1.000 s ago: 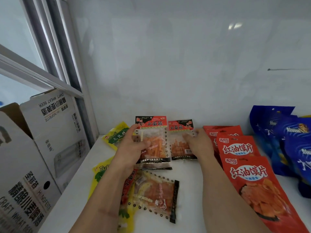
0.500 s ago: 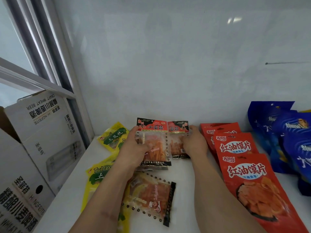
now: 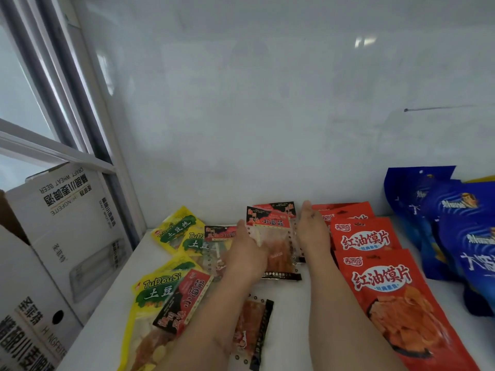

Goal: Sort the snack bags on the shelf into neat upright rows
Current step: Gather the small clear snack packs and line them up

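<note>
the left hand [image 3: 247, 253] lies with fingers straight and close together against the left edge of a small clear-windowed gluten-strip packet with a red and black header [image 3: 273, 246]; its fingertips are hidden behind the packet, so whether they curl round it cannot be told. the right hand [image 3: 312, 234] stands edge-on, fingers straight and pressed together, flat against the packet's right side. by the look of it the two palms bracket the packet to square it up with a like packet just behind it [image 3: 276, 207], both near the white back wall [image 3: 267, 116].

the bracketed packet has its header toward the wall and its long axis running front to back, leaning or lying; which, is hard to tell. more such packets lie loose on the white shelf [image 3: 289, 298]: one slanted over a yellow and green potato snack bag [image 3: 158, 287], another lying crosswise under the left forearm [image 3: 254, 330]. to the right, large red chilli-crisp bags [image 3: 375, 279] overlap in a neat file, then dark blue bags [image 3: 460, 236]. a white cardboard beer carton [image 3: 67, 226] stands left of the shelf.
</note>
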The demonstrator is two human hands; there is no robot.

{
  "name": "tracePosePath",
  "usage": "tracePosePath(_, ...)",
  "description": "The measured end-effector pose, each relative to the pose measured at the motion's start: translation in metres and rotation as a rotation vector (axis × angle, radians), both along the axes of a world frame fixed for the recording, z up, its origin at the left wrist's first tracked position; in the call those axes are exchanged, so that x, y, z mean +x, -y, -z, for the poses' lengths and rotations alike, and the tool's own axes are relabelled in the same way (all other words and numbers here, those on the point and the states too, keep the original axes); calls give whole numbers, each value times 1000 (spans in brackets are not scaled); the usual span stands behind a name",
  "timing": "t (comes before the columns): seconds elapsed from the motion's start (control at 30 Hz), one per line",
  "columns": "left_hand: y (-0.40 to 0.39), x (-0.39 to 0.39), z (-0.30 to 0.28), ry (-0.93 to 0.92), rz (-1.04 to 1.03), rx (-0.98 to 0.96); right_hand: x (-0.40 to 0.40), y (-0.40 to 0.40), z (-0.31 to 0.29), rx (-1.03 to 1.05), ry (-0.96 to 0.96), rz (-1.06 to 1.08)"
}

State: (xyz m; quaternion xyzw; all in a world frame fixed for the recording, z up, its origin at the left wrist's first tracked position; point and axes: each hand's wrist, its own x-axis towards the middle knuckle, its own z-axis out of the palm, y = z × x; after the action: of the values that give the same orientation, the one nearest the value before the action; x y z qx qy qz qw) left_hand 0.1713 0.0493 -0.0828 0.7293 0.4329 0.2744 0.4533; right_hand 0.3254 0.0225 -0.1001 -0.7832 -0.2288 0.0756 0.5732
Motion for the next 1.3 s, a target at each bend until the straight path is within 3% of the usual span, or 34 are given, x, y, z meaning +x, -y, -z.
tracePosePath(0.27,8,12,6,-237,-26,183,-4,2,4,-64,-12,-58)
tracePosePath(0.53,-1,10,11,-405,-5,294,-1,-3,7,-167,98,-66)
tracePosePath(0.9,-12,-15,9,-416,56,303,-7,-2,-1,-261,216,-50)
tracePosePath(1.13,-10,-52,-12,-371,65,399,-27,-2,-22,-307,398,-71)
tracePosePath(1.3,9,-92,-10,-625,47,643,-78,-16,-37,-251,501,-299)
